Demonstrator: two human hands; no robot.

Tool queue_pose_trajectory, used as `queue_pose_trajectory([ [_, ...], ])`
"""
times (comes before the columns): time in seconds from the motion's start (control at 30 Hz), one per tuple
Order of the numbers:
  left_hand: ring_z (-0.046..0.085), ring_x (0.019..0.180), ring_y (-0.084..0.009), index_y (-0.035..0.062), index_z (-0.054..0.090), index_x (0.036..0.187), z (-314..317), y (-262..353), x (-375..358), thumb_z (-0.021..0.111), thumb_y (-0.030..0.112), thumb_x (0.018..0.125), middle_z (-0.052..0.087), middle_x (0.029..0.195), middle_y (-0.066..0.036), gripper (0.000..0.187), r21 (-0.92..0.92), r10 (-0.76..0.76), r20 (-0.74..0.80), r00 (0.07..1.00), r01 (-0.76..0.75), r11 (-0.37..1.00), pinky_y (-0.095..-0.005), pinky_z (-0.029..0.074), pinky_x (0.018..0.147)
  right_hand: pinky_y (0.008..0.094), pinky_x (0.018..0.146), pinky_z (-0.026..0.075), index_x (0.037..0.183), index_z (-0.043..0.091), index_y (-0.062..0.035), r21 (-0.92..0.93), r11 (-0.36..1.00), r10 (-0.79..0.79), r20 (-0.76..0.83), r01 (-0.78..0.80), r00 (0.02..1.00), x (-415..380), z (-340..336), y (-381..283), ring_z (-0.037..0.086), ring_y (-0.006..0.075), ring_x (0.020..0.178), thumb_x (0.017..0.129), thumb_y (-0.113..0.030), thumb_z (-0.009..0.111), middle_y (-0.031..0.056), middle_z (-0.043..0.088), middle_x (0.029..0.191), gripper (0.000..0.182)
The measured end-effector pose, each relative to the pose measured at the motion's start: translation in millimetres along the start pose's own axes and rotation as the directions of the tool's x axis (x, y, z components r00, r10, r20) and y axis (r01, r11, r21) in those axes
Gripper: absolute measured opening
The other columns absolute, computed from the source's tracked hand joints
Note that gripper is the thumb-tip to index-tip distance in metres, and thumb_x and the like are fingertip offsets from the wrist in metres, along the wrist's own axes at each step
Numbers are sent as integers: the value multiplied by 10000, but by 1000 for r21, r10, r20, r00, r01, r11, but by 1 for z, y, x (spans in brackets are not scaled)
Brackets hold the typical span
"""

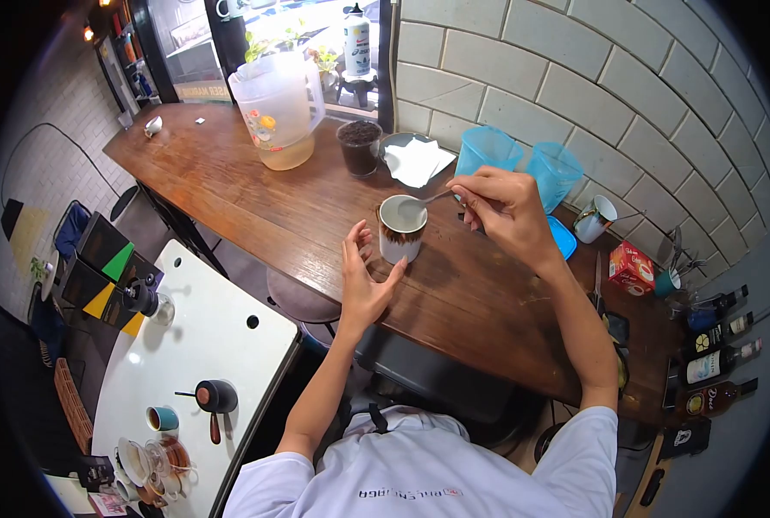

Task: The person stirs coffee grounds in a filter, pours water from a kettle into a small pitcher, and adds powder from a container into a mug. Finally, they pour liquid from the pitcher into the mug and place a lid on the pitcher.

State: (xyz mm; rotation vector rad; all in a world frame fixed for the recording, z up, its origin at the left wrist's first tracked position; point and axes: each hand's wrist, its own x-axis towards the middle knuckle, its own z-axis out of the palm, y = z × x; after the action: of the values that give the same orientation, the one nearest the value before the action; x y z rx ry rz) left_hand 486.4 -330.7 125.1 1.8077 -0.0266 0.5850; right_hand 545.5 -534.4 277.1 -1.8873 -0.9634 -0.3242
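Observation:
A white mug with a brown drip pattern (pixel 399 249) stands upright on the wooden counter (pixel 462 289). My right hand (pixel 507 212) pinches the handle of a metal spoon (pixel 437 197), whose bowl is at the mug's mouth. To the mug's left, my left hand (pixel 367 289) has its fingers spread and curved around that side, thumb close to the base. Behind the mug are a clear cup of dark brown granules (pixel 359 151) and a dark plate (pixel 392 141) with white napkins (pixel 418 162) on it.
A frosted pitcher (pixel 274 108) with pale liquid stands at the back left. Two blue plastic containers (pixel 488 151), another mug (pixel 595 217) and a red box (pixel 632 268) line the wall side. Several bottles (pixel 715 364) stand far right. A white table (pixel 196 324) holds coffee gear on the left.

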Motion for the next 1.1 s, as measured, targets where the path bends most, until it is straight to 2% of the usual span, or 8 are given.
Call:
queue_pose_trajectory([
  [0.23, 487, 1246, -286, 3, 335, 1427, 7, 4, 0, 805, 92, 771, 453, 1291, -179, 811, -37, 56, 2, 998, -56, 998, -404, 446, 1046, 254, 518, 500, 1000, 705, 55, -36, 995, -98, -51, 96, 994, -12, -1, -6, 647, 130, 595, 914, -12, 634, 107, 675, 788, 130],
  [0.27, 487, 1246, -286, 3, 335, 1427, 8, 4, 1, 805, 92, 771, 453, 1291, -179, 811, -44, 59, 12, 998, -58, 997, -404, 446, 1046, 253, 511, 505, 990, 706, 58, 69, 997, -16, -192, 30, 981, -12, -7, -9, 641, 122, 595, 930, -33, 629, 98, 671, 776, 134],
  [0.4, 487, 1267, -298, -1, 323, 1436, 9, 6, 1, 794, 63, 774, 448, 1320, -193, 816, -59, 51, 36, 998, -49, 997, -414, 435, 1078, 266, 491, 526, 974, 712, 72, 166, 986, 98, -615, 8, 782, -7, -56, -5, 617, 121, 563, 965, -91, 616, 110, 660, 734, 189],
  [0.5, 481, 1286, -308, -1, 316, 1444, 9, 5, 3, 789, 60, 777, 445, 1350, -201, 819, -53, 47, 42, 998, -45, 998, -426, 419, 1096, 272, 492, 533, 973, 703, 96, 96, 995, 59, -749, 21, 660, -11, -105, 21, 620, 134, 560, 966, -96, 607, 123, 661, 734, 214],
  [0.57, 480, 1286, -313, -3, 318, 1445, 11, 3, 4, 791, 64, 773, 441, 1356, -198, 824, -24, 40, 49, 998, -39, 999, -433, 411, 1103, 282, 486, 545, 976, 696, 111, -38, 993, 28, -835, -109, 549, -17, -131, 43, 637, 154, 562, 965, -89, 595, 128, 659, 726, 225],
  [0.7, 476, 1291, -320, -8, 318, 1444, 15, 2, 8, 784, 58, 770, 422, 1369, -198, 822, -41, 50, 60, 997, -48, 998, -439, 404, 1108, 294, 481, 555, 987, 698, 109, -60, 969, 71, -862, -240, 502, -30, -153, 95, 661, 170, 566, 958, -82, 589, 139, 663, 720, 222],
  [0.93, 459, 1299, -327, -25, 313, 1437, 18, -1, 12, 765, 41, 768, 390, 1379, -207, 811, -36, 63, 66, 996, -61, 997, -444, 411, 1099, 297, 496, 552, 948, 694, 114, -218, 852, 152, -767, -476, 624, -26, -141, 119, 676, 188, 524, 922, -61, 611, 146, 680, 661, 195],
  [1.1, 470, 1283, -333, -36, 314, 1430, 20, -6, 13, 759, 50, 774, 397, 1373, -209, 798, -40, 57, 68, 996, -55, 998, -448, 415, 1088, 295, 512, 553, 1025, 680, 107, -97, 878, 275, -700, -469, 659, -38, -135, 138, 700, 187, 608, 909, -50, 619, 164, 700, 770, 205],
])
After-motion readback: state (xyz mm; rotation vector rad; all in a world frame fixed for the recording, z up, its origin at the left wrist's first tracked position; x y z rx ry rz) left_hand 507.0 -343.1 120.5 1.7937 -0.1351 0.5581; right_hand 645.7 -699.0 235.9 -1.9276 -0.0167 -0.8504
